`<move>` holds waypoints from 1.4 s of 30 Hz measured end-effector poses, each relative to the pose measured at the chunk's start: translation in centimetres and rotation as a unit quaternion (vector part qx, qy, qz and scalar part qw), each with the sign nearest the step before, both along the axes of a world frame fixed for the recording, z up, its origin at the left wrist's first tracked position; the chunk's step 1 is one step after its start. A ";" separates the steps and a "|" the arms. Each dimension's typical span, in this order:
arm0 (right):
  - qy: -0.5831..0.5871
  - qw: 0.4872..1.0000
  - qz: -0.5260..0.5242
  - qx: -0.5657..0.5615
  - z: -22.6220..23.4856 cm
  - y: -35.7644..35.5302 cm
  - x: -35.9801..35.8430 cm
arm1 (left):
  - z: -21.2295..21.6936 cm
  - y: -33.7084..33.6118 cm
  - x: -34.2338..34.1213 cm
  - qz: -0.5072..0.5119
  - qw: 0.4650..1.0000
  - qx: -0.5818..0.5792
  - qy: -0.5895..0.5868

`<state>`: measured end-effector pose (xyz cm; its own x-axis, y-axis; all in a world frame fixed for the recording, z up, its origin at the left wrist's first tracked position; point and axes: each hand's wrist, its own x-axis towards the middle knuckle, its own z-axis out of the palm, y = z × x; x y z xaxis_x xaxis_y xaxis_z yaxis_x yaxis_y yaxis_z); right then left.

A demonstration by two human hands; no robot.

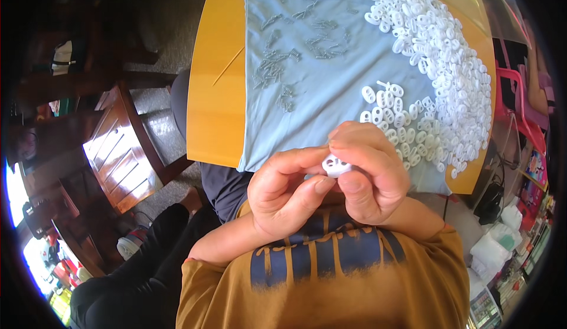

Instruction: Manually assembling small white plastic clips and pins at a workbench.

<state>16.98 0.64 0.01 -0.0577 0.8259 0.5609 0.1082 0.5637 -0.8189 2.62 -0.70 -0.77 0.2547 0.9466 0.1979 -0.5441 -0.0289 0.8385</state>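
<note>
You have one small white plastic piece (336, 165) pinched close to your chest, just near of the table's (215, 93) edge. Your right hand (369, 175) curls round it from above and the right, fingers closed down with the thumb pressing under its near side. Your left hand (283, 196) meets it from the left, thumb and forefinger nearly closed on its edge.

Keep the piece turned so its two holes face you, as they do now; that lets you see what you are working into it. I can't tell whether a metal part already sits inside, since your fingers cover most of it.

Hold with the pads, not the nails, and keep the grip light, because a piece this small can squirt out sideways under a hard squeeze. Brace your wrists against each other to steady both hands.

The big heap of white pieces (440, 63) lies on the right of the blue cloth (331, 98), and the scattered small metal bits (289, 51) lie far and to the left. Work over the cloth rather than over your lap, so a dropped piece lands where you can find it.
</note>
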 end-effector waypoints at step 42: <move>-0.001 0.924 0.359 -0.135 0.3 -2.2 2.2 | 3.9 11.3 3.4 -0.033 0.909 0.015 0.415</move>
